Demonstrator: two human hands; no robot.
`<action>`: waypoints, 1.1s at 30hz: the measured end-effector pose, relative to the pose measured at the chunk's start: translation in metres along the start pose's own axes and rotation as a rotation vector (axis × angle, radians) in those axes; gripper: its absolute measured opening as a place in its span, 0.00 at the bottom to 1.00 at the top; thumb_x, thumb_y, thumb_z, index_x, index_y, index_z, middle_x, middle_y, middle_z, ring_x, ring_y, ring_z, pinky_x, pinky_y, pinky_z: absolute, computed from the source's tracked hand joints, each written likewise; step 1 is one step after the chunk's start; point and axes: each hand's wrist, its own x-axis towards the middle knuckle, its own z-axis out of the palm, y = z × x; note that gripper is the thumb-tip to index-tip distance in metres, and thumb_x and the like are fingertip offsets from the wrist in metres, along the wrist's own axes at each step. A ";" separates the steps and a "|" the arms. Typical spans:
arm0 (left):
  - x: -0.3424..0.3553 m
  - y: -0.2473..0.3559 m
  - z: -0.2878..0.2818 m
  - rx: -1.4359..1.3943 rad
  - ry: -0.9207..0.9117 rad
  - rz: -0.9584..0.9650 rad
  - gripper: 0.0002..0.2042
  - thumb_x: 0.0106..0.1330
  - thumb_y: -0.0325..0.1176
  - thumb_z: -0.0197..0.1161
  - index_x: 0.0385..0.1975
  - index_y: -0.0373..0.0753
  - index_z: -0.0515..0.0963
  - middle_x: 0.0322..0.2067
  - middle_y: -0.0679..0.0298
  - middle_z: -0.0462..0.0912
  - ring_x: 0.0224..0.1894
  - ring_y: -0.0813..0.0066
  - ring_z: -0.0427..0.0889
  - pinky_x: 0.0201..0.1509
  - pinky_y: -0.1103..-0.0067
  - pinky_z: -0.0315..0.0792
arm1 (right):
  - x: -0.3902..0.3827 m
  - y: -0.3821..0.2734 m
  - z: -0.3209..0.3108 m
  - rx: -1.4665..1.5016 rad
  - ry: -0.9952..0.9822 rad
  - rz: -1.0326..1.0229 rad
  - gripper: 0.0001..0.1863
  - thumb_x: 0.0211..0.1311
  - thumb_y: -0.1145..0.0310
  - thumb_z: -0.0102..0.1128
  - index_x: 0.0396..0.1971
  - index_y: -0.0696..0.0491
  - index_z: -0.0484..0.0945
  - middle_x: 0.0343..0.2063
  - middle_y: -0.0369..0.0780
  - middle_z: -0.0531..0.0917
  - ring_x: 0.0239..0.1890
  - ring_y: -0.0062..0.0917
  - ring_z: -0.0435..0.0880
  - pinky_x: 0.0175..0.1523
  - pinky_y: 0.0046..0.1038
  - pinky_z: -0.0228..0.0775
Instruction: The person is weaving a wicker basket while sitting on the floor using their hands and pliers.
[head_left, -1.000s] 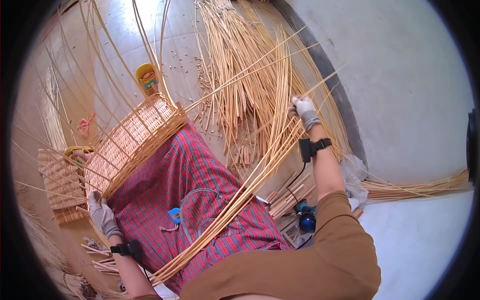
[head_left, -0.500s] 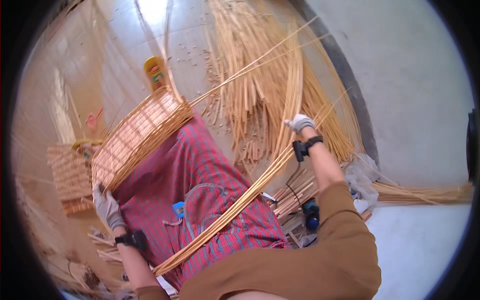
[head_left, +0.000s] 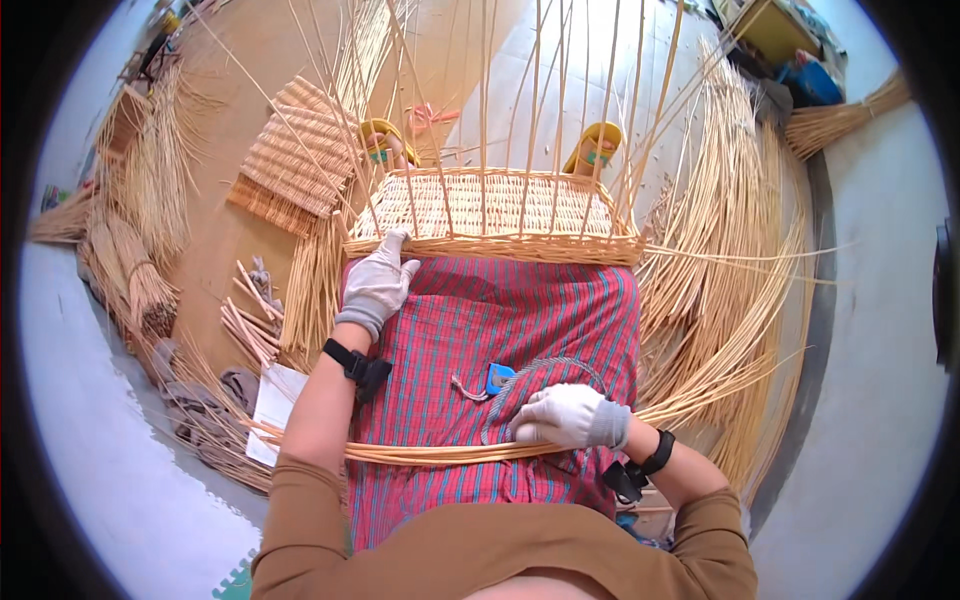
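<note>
A wicker basket (head_left: 500, 204) with a pale woven base lies across my knees, its long upright stakes rising away from me. My left hand (head_left: 378, 284), in a pale glove, grips the near left corner of its woven edge. Over my lap a bundle of thin cane rods (head_left: 430, 454) runs from left to right. My right hand (head_left: 565, 415), also gloved, is just above the bundle with its fingers curled in; what they hold, if anything, is hidden. Beside it, a grey cord (head_left: 560, 361) loops near a small blue object (head_left: 499, 379) on the red checked cloth (head_left: 440, 340).
A woven panel (head_left: 300, 155) lies on the floor at the left. Loose rods (head_left: 730, 200) are heaped at the right, and more bundles (head_left: 150, 190) stand along the left wall. My feet in yellow slippers (head_left: 594, 146) show beyond the basket.
My view has turned; the basket now lies level in front of me instead of slanting at the left. My right hand has come in from the far right to above my lap, its fingers curled.
</note>
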 end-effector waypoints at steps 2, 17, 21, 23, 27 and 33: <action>0.002 0.005 -0.010 0.015 -0.084 -0.019 0.23 0.69 0.47 0.62 0.60 0.46 0.68 0.43 0.46 0.85 0.43 0.42 0.85 0.47 0.56 0.76 | -0.007 0.006 0.001 0.134 -0.091 -0.122 0.17 0.62 0.51 0.62 0.42 0.46 0.87 0.38 0.42 0.86 0.45 0.39 0.85 0.49 0.37 0.77; 0.013 0.014 -0.021 0.074 -0.310 0.089 0.17 0.63 0.48 0.70 0.41 0.40 0.82 0.59 0.53 0.77 0.54 0.47 0.80 0.55 0.64 0.75 | 0.008 0.057 -0.069 -0.593 1.514 0.226 0.08 0.57 0.71 0.67 0.37 0.46 0.84 0.30 0.38 0.82 0.39 0.35 0.81 0.47 0.38 0.74; 0.015 0.016 -0.009 -0.084 -0.059 0.157 0.10 0.66 0.39 0.68 0.39 0.40 0.82 0.55 0.53 0.79 0.48 0.46 0.82 0.51 0.63 0.77 | 0.066 0.044 -0.031 0.314 0.715 0.033 0.19 0.63 0.67 0.69 0.53 0.47 0.80 0.37 0.40 0.84 0.34 0.35 0.84 0.46 0.35 0.78; 0.014 0.014 -0.007 -0.068 -0.062 0.197 0.09 0.66 0.38 0.67 0.37 0.39 0.81 0.54 0.51 0.78 0.46 0.45 0.82 0.49 0.62 0.76 | 0.112 0.046 -0.039 1.166 0.559 0.136 0.25 0.67 0.68 0.66 0.63 0.47 0.72 0.40 0.38 0.84 0.37 0.27 0.84 0.47 0.29 0.78; 0.011 0.010 -0.009 -0.016 -0.035 0.254 0.09 0.66 0.36 0.66 0.40 0.41 0.78 0.51 0.51 0.80 0.46 0.48 0.83 0.47 0.61 0.76 | 0.158 0.053 -0.068 1.380 0.777 -0.224 0.15 0.70 0.74 0.61 0.55 0.52 0.76 0.51 0.39 0.81 0.49 0.21 0.81 0.54 0.25 0.78; 0.028 -0.002 -0.006 -0.172 -0.048 0.221 0.23 0.64 0.30 0.67 0.59 0.52 0.74 0.43 0.54 0.84 0.42 0.53 0.85 0.45 0.63 0.78 | 0.089 0.061 -0.101 0.836 1.422 -0.128 0.08 0.74 0.70 0.58 0.47 0.57 0.77 0.36 0.40 0.85 0.38 0.25 0.87 0.46 0.27 0.83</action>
